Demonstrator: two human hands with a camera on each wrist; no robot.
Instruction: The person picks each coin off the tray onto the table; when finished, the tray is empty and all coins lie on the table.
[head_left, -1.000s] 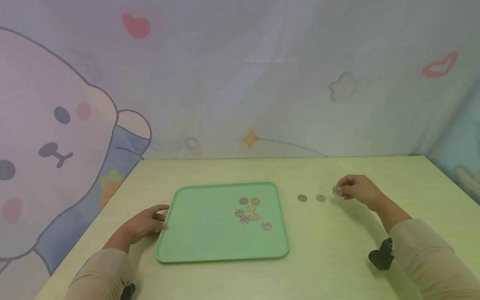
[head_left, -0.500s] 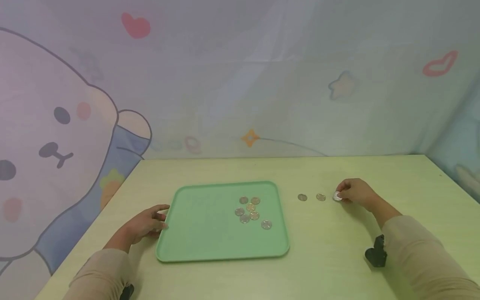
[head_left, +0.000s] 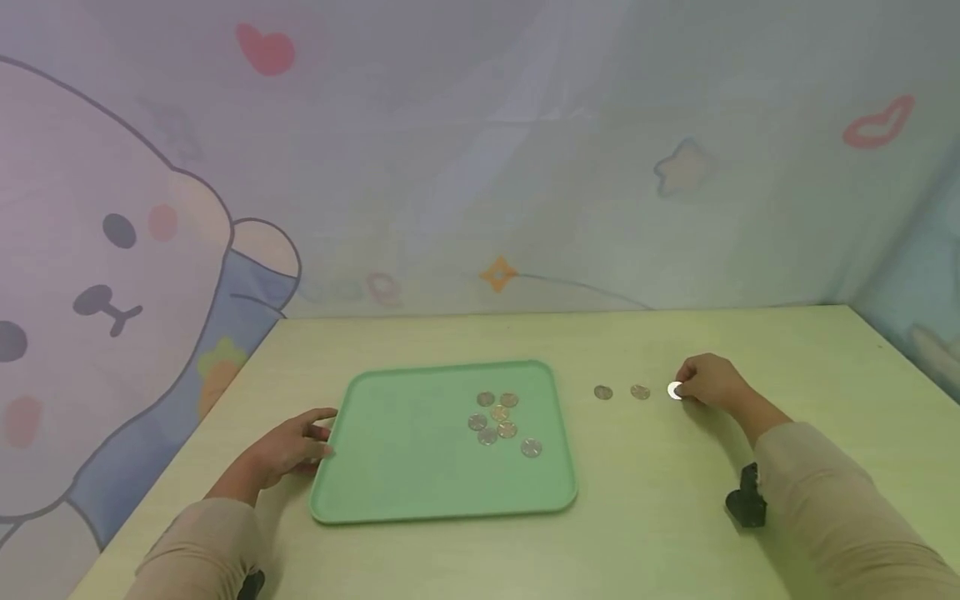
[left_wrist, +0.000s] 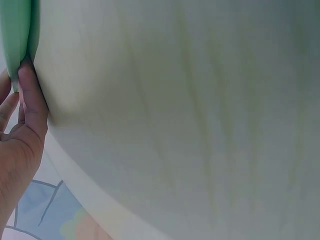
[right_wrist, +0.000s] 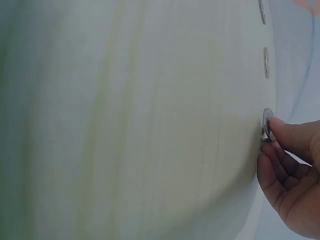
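My right hand (head_left: 714, 382) pinches a silver coin (head_left: 674, 390) at the right end of a short row on the table. In the right wrist view, the thumb lies on the face of this coin (right_wrist: 268, 124), which tilts close over the tabletop, with curled fingers beneath. Left of it lie two more coins, a near one (head_left: 640, 392) and a farther one (head_left: 603, 392). My left hand (head_left: 288, 448) holds the left rim of a green tray (head_left: 405, 518). The left wrist view shows the tray's edge (left_wrist: 17, 35) between the digits.
Several silver and gold-toned coins (head_left: 499, 412) lie on the tray's right half, and one coin (head_left: 531, 447) sits apart nearer its front. The pale wooden table (head_left: 645, 517) ends at a printed cloth backdrop (head_left: 570, 167).
My right hand has lowered the coin to the table, in line with the two others, and tipped it so that it shines bright. The left hand stays at the tray.
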